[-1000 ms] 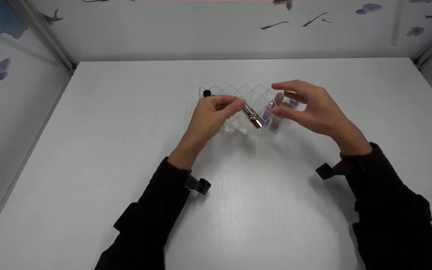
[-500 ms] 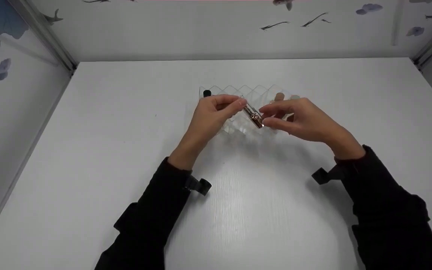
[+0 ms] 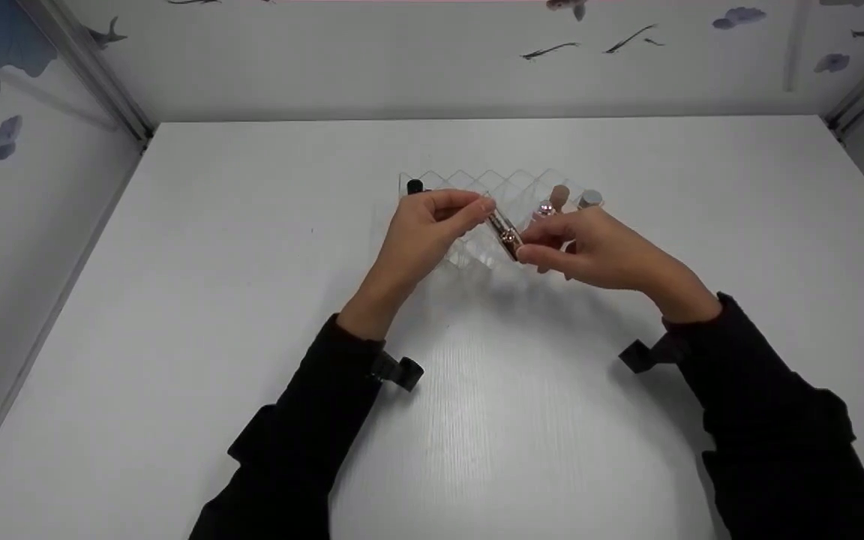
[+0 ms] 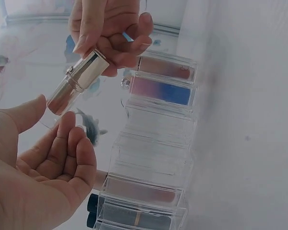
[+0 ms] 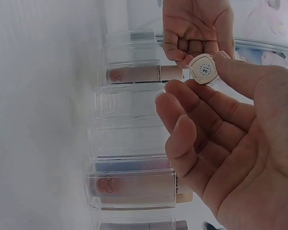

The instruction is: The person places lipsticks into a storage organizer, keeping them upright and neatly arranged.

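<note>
A gold lipstick (image 3: pixel 505 234) with a clear end slants between my two hands above the organizer. My left hand (image 3: pixel 432 229) pinches its upper, clear end between thumb and fingers. Thumb and fingertips of my right hand (image 3: pixel 597 247) pinch the lower gold end. In the right wrist view the lipstick's base (image 5: pixel 204 69) faces the camera, with a round label marked 04. Behind the hands stands a clear acrylic organizer (image 4: pixel 156 127) with a row of slots. Several cosmetic tubes sit in it, among them a pink-and-blue one (image 4: pixel 161 91) and a dark one (image 4: pixel 149 218).
The organizer rests on a white tabletop (image 3: pixel 447 390). Pale panels with printed fish and petals enclose the back (image 3: pixel 402 67) and left side. Beige (image 3: pixel 559 196) and grey (image 3: pixel 590 198) caps rise from the organizer's right end, a black cap (image 3: pixel 415 186) from its left.
My right hand has come down and left from over the organizer's right end, and its fingers have closed on the lipstick's lower end. My left hand has stayed nearly still.
</note>
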### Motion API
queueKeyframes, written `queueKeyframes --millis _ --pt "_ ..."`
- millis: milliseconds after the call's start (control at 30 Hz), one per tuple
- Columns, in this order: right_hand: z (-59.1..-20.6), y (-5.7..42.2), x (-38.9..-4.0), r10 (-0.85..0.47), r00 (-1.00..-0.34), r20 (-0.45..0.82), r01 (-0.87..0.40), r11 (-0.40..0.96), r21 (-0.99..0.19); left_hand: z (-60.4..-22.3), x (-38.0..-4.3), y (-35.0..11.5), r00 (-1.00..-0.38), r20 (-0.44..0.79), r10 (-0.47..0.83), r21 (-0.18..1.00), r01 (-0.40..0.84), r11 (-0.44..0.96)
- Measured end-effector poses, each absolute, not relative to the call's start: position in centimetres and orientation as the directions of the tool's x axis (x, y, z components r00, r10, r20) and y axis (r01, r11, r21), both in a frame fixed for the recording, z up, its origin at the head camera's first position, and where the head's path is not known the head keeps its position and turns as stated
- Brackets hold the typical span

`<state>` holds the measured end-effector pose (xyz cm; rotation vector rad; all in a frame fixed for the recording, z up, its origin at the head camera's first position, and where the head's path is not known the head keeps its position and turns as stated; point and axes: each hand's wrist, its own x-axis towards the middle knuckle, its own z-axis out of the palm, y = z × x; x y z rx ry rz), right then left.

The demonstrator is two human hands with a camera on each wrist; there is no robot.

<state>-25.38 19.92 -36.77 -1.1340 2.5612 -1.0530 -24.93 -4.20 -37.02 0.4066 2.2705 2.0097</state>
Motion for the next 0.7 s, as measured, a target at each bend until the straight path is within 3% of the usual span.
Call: queueKeyframes --millis 433,700 --pt "-37.0 19.3 -25.1 -0.723 -0.680 0.123 -0.617 0.473 -0.629 -37.0 -24.8 -4.2 -0.961 0.096 0.260 0.987 0.125 0.099" --pt "-37.1 19.1 -25.1 -0.725 -0.681 0.104 -0.604 0.474 -0.641 -34.7 -23.2 -4.2 -0.961 0.067 0.269 0.989 0.099 0.106"
